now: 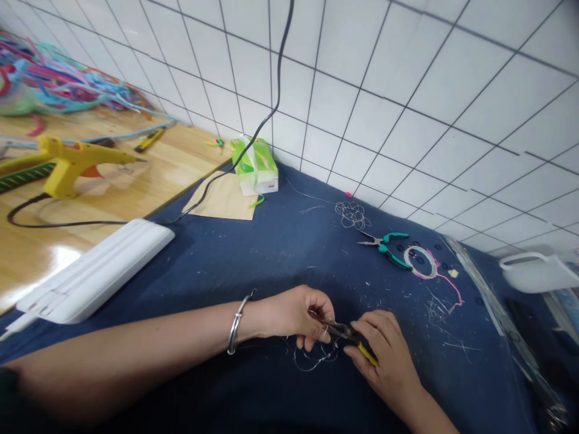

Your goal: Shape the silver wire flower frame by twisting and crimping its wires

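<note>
My left hand (303, 316) is closed in a pinch on a piece of thin silvery wire (312, 364), bent into loops that hang below the fingers. In my right hand (389, 349) is a pair of pliers (366, 352) with yellow and black handles. The dark jaws reach left to the wire at my left fingertips; whether they bite on it I cannot tell. Beyond my hands lie teal-handled pliers (384, 244), with a flower-like shape of looped wire (351, 214) behind them.
A white roll with pink cord (420, 262) and wire scraps (436, 310) lie to the right. Leftward are a white power strip (99, 271), a yellow glue gun (67, 163), a tissue pack (256, 166) and brown paper (221, 196). A black cable (275, 90) hangs before the tiled wall.
</note>
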### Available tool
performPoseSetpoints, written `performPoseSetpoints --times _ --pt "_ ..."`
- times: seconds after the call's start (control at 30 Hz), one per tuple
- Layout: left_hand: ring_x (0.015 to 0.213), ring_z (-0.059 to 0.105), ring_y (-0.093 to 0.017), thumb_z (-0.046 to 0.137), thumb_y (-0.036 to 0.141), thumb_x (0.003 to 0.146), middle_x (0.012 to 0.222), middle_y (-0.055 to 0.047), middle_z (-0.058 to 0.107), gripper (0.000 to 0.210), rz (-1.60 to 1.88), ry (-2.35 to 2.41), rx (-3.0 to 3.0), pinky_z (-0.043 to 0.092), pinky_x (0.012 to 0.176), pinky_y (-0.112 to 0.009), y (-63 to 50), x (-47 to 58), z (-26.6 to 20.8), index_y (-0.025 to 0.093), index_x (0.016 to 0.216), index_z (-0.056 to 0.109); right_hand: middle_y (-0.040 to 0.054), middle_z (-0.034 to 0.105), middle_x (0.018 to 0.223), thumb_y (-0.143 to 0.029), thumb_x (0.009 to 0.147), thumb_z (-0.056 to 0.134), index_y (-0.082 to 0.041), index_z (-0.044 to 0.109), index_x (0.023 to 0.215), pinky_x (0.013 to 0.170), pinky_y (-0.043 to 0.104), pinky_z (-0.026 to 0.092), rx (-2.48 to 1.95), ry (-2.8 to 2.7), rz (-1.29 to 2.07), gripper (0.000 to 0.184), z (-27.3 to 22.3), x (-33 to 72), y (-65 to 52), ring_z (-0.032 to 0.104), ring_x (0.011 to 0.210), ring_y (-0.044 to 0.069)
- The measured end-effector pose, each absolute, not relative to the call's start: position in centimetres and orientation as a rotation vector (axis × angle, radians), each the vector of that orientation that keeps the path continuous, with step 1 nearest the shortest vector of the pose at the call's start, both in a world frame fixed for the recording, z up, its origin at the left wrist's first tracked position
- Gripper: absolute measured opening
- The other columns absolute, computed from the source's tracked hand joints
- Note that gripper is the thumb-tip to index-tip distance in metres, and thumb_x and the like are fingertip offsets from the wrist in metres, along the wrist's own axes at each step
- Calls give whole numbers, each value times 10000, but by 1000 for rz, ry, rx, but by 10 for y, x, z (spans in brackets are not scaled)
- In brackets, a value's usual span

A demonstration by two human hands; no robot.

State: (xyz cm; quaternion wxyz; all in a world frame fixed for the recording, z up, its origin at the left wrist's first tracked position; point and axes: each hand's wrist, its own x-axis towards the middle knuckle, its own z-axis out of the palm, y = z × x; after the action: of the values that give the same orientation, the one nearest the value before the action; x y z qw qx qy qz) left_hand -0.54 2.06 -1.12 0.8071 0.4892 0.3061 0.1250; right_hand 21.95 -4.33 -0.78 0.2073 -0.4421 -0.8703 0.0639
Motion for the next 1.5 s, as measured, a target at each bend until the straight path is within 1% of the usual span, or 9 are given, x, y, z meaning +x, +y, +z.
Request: performPoseSetpoints --times 0.33,0.6,0.7,0.8,1.0,1.07,1.17,1.33,1.5 --pt "443 536 -72 670 200 645 519 43 548 187 275 658 1073 391 400 -156 20 -4 -12 145 786 561 74 509 882 -285 777 578 -171 523 988 714 351 454 -1205 -2434 186 246 -11 219 -45 492 798 173" --pt "442 512 -68 643 201 658 512 55 524 155 280 723 1144 380 408 -161 19 -4 -3 148 777 559 64 519 823 -255 792 563 -165 534 948 652 301 441 -1249 -2430 283 182 -7 217 -47 482 744 156" --pt "440 504 -66 631 199 663 518 54 527 142 279 738 1157 375 405 -159 19 -4 -3 150 776 560 62 531 812 -258 801 552 -166 537 930 657 297 438 -1264 -2417 312 159 -7 217 -49 488 738 155" --pt "438 501 -67 622 200 669 526 52 535 140 280 750 1172 371 400 -159 19 -4 -5 153 787 562 55 542 802 -273 813 536 -176 543 924 671 289 439 -1288 -2409 350 148 -9 218 -49 502 735 151" --pt "421 477 -60 615 201 671 503 59 520 134 296 763 1200 347 397 -158 19 -4 -8 157 788 565 36 542 793 -340 832 491 -191 546 897 638 240 443 -1366 -2386 489 171 -6 218 -48 525 714 127" --pt "426 479 -62 614 200 668 502 58 517 136 294 765 1207 346 400 -160 19 -4 -9 157 788 567 41 539 810 -356 818 506 -195 545 894 637 260 441 -1395 -2427 425 182 -4 218 -48 517 726 141" --pt "435 484 -63 602 186 667 522 50 527 122 292 759 1221 348 407 -165 18 -4 -10 152 780 571 56 533 848 -354 792 544 -196 545 915 647 305 434 -1396 -2484 205 201 -2 217 -50 497 745 165" --pt "435 487 -57 532 124 685 520 53 526 101 324 762 1258 341 406 -155 18 -3 -11 152 772 576 93 523 921 -332 762 586 -165 532 985 732 392 419 -1320 -2492 -110 284 -2 215 -53 481 855 223" --pt "441 498 -63 579 201 695 535 53 530 90 341 782 1202 353 399 -155 19 -3 -11 162 772 553 90 518 923 -313 762 580 -164 538 980 739 399 411 -1400 -2477 -90 267 9 218 -53 473 862 224"
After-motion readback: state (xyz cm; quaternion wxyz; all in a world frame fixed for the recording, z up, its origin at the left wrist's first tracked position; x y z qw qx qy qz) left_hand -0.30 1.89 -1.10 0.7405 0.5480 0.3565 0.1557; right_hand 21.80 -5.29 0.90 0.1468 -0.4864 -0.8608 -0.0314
